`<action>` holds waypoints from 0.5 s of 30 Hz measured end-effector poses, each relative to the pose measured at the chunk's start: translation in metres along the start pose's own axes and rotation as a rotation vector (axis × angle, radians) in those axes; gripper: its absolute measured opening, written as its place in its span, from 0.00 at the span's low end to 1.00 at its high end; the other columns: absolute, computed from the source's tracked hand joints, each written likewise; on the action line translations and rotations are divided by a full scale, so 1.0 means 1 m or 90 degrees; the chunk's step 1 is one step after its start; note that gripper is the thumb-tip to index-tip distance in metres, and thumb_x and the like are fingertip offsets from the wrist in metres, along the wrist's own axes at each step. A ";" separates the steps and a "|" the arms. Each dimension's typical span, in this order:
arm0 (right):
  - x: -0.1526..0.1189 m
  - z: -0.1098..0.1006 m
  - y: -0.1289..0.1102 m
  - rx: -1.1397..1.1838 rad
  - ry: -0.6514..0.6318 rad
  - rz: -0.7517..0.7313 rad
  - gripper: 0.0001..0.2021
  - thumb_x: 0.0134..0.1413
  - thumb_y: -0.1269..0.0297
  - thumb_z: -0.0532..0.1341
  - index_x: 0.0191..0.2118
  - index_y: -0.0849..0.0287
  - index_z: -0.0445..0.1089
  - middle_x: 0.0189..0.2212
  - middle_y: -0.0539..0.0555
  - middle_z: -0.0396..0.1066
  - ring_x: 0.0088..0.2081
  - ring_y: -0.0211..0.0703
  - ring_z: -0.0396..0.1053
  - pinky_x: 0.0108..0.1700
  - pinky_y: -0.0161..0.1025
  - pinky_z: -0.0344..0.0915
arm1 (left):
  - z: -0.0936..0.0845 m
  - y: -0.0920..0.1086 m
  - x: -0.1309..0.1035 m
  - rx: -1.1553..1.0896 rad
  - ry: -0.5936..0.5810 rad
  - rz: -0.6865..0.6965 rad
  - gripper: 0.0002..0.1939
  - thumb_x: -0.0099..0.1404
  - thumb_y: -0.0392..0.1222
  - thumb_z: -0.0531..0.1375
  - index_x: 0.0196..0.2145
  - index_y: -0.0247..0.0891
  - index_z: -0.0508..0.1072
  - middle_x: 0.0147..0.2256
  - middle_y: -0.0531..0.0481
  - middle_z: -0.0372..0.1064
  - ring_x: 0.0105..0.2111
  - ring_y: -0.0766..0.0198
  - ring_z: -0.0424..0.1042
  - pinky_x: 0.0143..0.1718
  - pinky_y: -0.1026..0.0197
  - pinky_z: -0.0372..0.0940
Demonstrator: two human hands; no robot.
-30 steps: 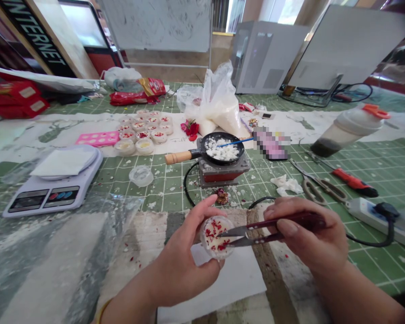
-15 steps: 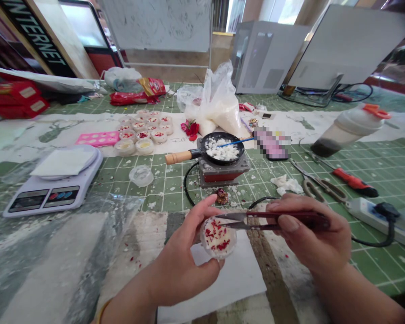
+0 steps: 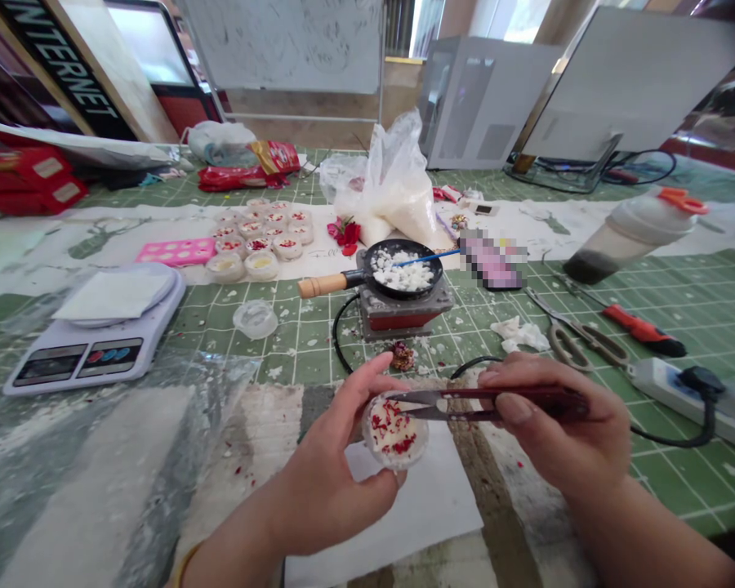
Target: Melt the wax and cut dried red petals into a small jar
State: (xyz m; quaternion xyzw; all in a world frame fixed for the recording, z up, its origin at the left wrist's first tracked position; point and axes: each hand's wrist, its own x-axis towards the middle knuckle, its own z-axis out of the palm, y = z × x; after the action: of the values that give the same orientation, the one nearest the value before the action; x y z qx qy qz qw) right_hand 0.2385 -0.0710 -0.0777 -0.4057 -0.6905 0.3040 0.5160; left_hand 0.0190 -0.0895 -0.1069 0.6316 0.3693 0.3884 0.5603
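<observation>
My left hand [image 3: 336, 465] is closed around a small clear cup [image 3: 397, 459], thumb below and fingers behind. Cream-white wax-like filling sits in the cup, with dark red petal bits scattered over it. Closed on a pair of dark red thread snips [image 3: 520, 400], my right hand [image 3: 557, 433] holds them level from the right. The snips' blades are slightly apart, and their tips lie over the petal bits near the cup's upper edge. Whether the tips touch or grip a bit, I cannot tell. Under the cup lies a white sheet of paper [image 3: 447, 510].
A small pan [image 3: 404, 269] of white chunks sits on a hot plate [image 3: 398, 318] straight ahead. Several filled cups [image 3: 262, 263] stand back left, near a kitchen scale [image 3: 98, 335]. To the right are scissors [image 3: 594, 335], a screwdriver [image 3: 643, 329] and a power strip [image 3: 679, 400].
My right hand and the snips have shifted slightly left, bringing the blade tips further over the petals. My left hand and the cup have barely moved.
</observation>
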 end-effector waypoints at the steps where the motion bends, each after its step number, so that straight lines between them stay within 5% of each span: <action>1: 0.000 0.000 0.000 -0.008 0.001 -0.007 0.07 0.49 0.69 0.61 0.36 0.52 0.72 0.25 0.52 0.70 0.24 0.38 0.65 0.22 0.35 0.61 | 0.000 0.000 0.000 -0.002 0.001 0.001 0.43 0.52 0.24 0.57 0.59 0.53 0.44 0.53 0.50 0.56 0.48 0.65 0.64 0.50 0.62 0.61; 15: 0.000 0.001 -0.001 -0.045 0.029 -0.025 0.10 0.47 0.72 0.61 0.36 0.51 0.73 0.25 0.50 0.71 0.23 0.38 0.66 0.20 0.35 0.61 | 0.000 -0.001 -0.001 0.018 0.008 -0.008 0.42 0.52 0.25 0.57 0.59 0.52 0.44 0.54 0.48 0.55 0.49 0.62 0.64 0.52 0.59 0.60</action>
State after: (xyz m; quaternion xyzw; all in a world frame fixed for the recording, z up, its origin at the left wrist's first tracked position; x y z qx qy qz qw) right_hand 0.2370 -0.0715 -0.0769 -0.4169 -0.6968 0.2597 0.5227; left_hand 0.0184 -0.0900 -0.1077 0.6347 0.3824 0.3834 0.5513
